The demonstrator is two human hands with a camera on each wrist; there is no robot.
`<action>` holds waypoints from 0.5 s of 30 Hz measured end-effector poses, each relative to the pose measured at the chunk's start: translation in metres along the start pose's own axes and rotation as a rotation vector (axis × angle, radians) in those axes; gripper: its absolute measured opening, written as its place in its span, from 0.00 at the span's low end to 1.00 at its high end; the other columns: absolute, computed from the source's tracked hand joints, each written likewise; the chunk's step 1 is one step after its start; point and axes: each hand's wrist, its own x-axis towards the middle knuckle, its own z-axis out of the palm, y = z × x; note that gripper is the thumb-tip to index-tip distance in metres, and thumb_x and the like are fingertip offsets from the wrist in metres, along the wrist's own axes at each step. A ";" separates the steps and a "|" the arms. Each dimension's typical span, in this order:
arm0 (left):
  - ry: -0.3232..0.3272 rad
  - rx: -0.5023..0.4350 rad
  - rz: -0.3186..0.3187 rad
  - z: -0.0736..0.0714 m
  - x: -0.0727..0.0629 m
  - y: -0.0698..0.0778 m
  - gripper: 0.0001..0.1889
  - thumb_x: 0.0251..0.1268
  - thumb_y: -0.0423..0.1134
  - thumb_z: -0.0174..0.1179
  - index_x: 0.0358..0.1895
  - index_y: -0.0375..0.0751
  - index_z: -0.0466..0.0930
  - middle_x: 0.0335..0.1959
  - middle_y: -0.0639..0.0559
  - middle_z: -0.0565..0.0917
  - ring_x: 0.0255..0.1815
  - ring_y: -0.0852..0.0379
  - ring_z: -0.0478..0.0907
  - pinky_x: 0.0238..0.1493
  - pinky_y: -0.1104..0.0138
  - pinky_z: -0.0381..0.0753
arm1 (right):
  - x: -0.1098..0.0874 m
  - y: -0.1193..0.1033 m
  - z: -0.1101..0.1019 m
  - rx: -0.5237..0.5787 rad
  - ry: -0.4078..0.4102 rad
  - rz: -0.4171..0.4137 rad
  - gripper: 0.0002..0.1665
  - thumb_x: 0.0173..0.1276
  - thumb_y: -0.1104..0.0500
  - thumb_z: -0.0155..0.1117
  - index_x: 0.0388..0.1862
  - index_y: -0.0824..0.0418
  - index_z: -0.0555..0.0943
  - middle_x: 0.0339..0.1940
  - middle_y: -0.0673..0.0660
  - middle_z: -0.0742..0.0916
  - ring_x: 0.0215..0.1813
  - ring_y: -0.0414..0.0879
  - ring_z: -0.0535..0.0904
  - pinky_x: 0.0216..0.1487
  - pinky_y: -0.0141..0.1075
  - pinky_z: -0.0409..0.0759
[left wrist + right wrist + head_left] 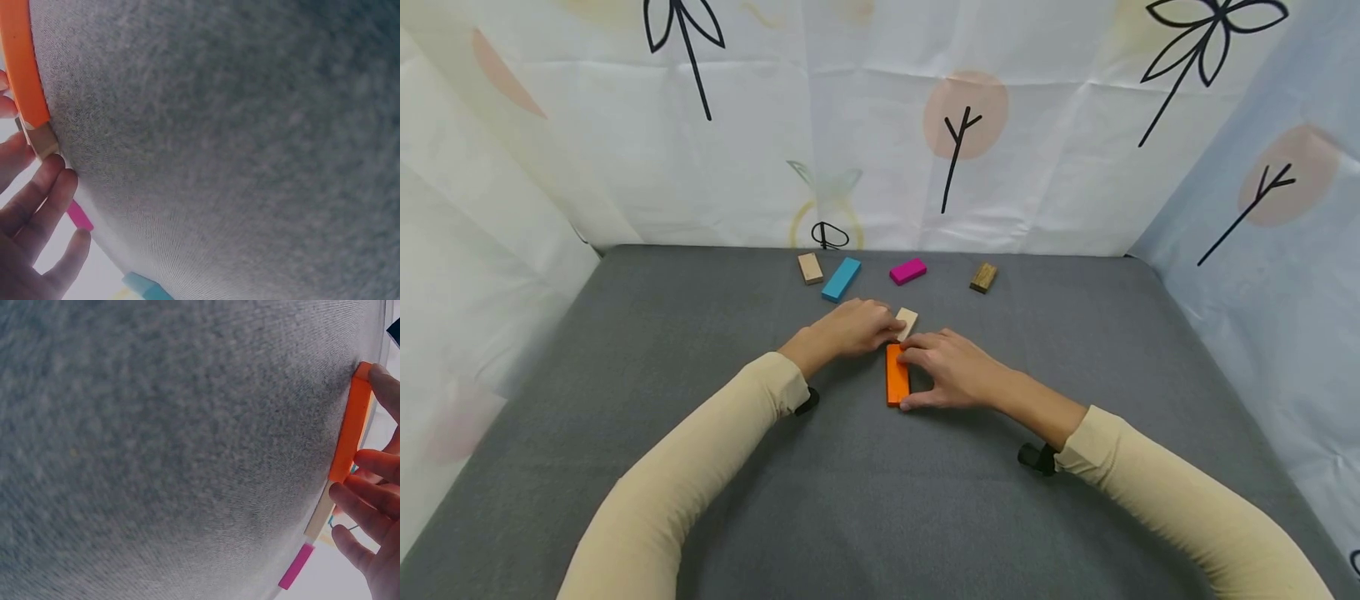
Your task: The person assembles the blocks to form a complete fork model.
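Note:
Near the middle of the grey table, an orange block point(895, 379) lies lengthwise towards me. My right hand point(961, 371) grips it, thumb at the near end and fingertips at the far end. Just beyond it is a pale wooden block point(908, 318), slightly angled. My left hand point(856, 327) pinches that block from the left side. In the left wrist view, the wooden block point(42, 141) shows between the thumb and fingers, against the end of the orange block point(22, 62). The right wrist view shows the orange block point(351, 428) and pale block point(320, 515) nearly in line.
Farther back on the grey tabletop point(850, 508) lie a light wooden block point(810, 268), a blue block point(841, 279), a magenta block point(908, 271) and a brown wood-grained block point(983, 277). Patterned white cloth point(880, 125) hangs behind the table.

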 end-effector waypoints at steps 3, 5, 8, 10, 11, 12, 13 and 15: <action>0.003 -0.002 -0.004 -0.001 0.001 0.000 0.12 0.76 0.37 0.56 0.54 0.42 0.85 0.35 0.49 0.82 0.31 0.54 0.73 0.34 0.64 0.74 | 0.000 0.000 0.000 0.011 0.005 0.003 0.39 0.57 0.33 0.73 0.57 0.61 0.83 0.58 0.60 0.83 0.55 0.53 0.80 0.57 0.49 0.76; 0.007 -0.023 -0.007 -0.001 0.002 0.000 0.12 0.75 0.36 0.57 0.53 0.41 0.86 0.37 0.49 0.84 0.31 0.54 0.75 0.37 0.64 0.77 | 0.000 0.001 0.000 0.018 0.010 0.004 0.40 0.57 0.33 0.73 0.57 0.60 0.82 0.58 0.59 0.83 0.54 0.52 0.80 0.56 0.48 0.76; 0.015 -0.094 -0.019 -0.002 0.002 -0.002 0.12 0.74 0.34 0.57 0.53 0.39 0.86 0.43 0.48 0.87 0.36 0.55 0.80 0.46 0.63 0.82 | -0.001 0.002 0.000 0.030 0.019 0.001 0.39 0.55 0.34 0.74 0.56 0.60 0.83 0.56 0.58 0.83 0.51 0.51 0.80 0.54 0.47 0.77; 0.019 -0.161 -0.029 -0.002 0.003 -0.005 0.12 0.74 0.33 0.57 0.54 0.37 0.86 0.46 0.47 0.87 0.39 0.55 0.81 0.49 0.63 0.82 | -0.002 0.002 0.001 0.034 0.025 -0.001 0.38 0.55 0.34 0.75 0.55 0.60 0.84 0.56 0.58 0.83 0.50 0.51 0.80 0.53 0.46 0.77; 0.023 -0.192 -0.032 -0.002 0.004 -0.006 0.12 0.73 0.32 0.57 0.54 0.36 0.86 0.46 0.47 0.87 0.40 0.55 0.82 0.50 0.63 0.82 | -0.003 0.002 0.001 0.037 0.028 -0.002 0.38 0.56 0.34 0.75 0.55 0.60 0.84 0.56 0.58 0.83 0.50 0.51 0.80 0.53 0.46 0.78; 0.026 -0.223 -0.037 -0.002 0.004 -0.007 0.12 0.73 0.31 0.57 0.54 0.36 0.86 0.47 0.47 0.87 0.41 0.55 0.82 0.51 0.63 0.82 | -0.003 0.002 0.002 0.038 0.030 -0.003 0.38 0.56 0.35 0.75 0.55 0.60 0.84 0.56 0.58 0.83 0.50 0.51 0.80 0.53 0.46 0.78; 0.028 -0.251 -0.041 -0.002 0.005 -0.009 0.12 0.73 0.31 0.58 0.53 0.35 0.86 0.47 0.46 0.87 0.41 0.55 0.82 0.50 0.63 0.82 | -0.003 0.002 0.002 0.039 0.030 -0.004 0.38 0.56 0.35 0.74 0.55 0.60 0.84 0.56 0.58 0.83 0.51 0.51 0.80 0.53 0.46 0.78; 0.031 -0.291 -0.043 -0.002 0.006 -0.011 0.11 0.72 0.30 0.59 0.52 0.34 0.87 0.45 0.46 0.88 0.41 0.56 0.83 0.49 0.63 0.83 | -0.004 0.002 0.002 0.038 0.030 -0.005 0.38 0.57 0.35 0.74 0.56 0.61 0.84 0.56 0.58 0.83 0.52 0.52 0.80 0.53 0.46 0.78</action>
